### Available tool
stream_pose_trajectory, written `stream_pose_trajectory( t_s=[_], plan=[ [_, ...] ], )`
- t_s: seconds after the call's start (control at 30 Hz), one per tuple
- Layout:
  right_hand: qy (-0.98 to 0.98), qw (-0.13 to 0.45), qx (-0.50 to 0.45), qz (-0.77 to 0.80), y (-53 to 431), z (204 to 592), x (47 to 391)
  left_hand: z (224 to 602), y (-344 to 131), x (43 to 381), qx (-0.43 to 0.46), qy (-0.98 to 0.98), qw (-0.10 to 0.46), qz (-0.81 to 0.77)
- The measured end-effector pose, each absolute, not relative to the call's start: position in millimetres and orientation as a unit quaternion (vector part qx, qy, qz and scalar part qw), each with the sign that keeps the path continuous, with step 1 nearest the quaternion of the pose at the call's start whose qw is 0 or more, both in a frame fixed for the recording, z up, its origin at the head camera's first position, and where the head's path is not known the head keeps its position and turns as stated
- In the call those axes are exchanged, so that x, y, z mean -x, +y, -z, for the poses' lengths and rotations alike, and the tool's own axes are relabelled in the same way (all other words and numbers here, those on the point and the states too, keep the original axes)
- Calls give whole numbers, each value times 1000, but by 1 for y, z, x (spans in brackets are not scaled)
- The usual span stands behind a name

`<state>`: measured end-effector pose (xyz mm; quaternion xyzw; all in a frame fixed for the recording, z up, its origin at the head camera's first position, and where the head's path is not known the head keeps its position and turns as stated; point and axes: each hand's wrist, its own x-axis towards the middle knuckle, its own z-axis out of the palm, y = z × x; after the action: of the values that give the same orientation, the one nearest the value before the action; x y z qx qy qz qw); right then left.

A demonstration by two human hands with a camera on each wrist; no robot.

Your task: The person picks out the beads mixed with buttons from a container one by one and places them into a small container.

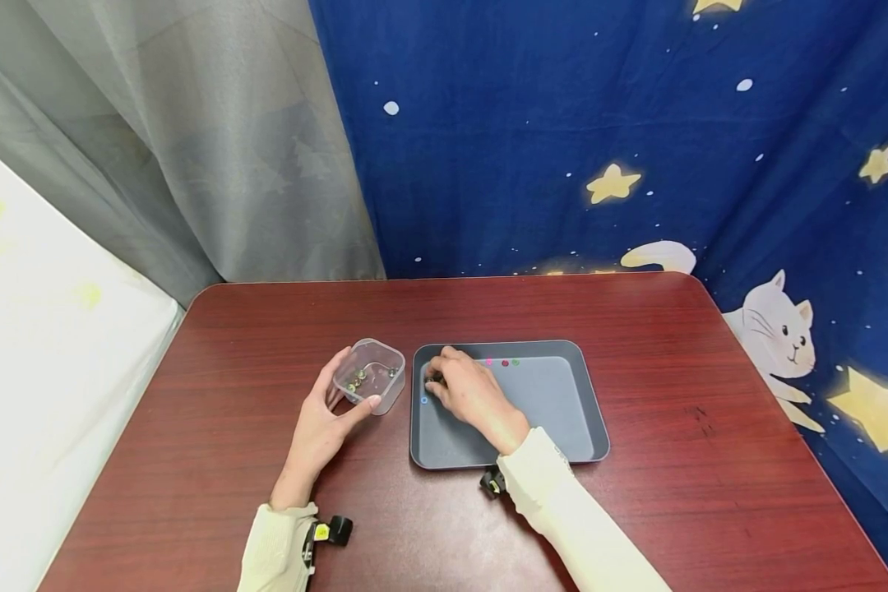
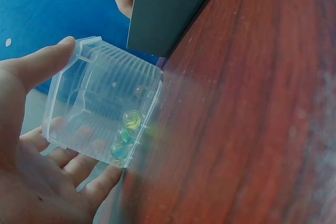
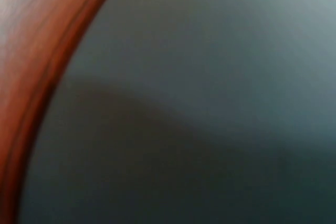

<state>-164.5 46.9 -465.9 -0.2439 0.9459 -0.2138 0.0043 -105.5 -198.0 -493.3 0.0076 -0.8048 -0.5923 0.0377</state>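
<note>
My left hand point(image 1: 318, 432) holds a clear plastic box point(image 1: 370, 403), thumb on the near side and fingers round the far left side. Several glass marbles point(image 2: 126, 132) with yellow and green swirls lie at the bottom of the box. My right hand point(image 1: 469, 390) reaches into the left part of a dark grey tray point(image 1: 548, 411), fingers curled down. At its fingertips a small, dark, marble-like object point(image 1: 435, 378) shows, mostly hidden by the fingers. A small blue bead point(image 1: 424, 400) lies beside the thumb.
Along the tray's far side lie a pink bead point(image 1: 489, 362), a red bead point(image 1: 506, 363) and a green bead point(image 1: 515, 362). The tray and box are side by side on a reddish-brown table point(image 1: 710, 460). A blue curtain point(image 1: 488, 164) hangs behind the table.
</note>
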Motion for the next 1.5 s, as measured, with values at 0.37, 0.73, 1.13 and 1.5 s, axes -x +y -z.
stream_pose_trajectory(
  t_s=[0.37,0.73,1.13,1.5],
  plan=[
    [940,-23,244,236,47,464,166,493,-197,108,1,-799,42,601],
    [935,-26,248,252,46,463,166,492,-198,105,-6,-795,33,606],
    [922,-62,250,288,47,460,165,493,-197,104,-3,-796,38,604],
    [920,-77,249,294,45,455,165,493,-197,104,-6,-800,38,599]
  ],
)
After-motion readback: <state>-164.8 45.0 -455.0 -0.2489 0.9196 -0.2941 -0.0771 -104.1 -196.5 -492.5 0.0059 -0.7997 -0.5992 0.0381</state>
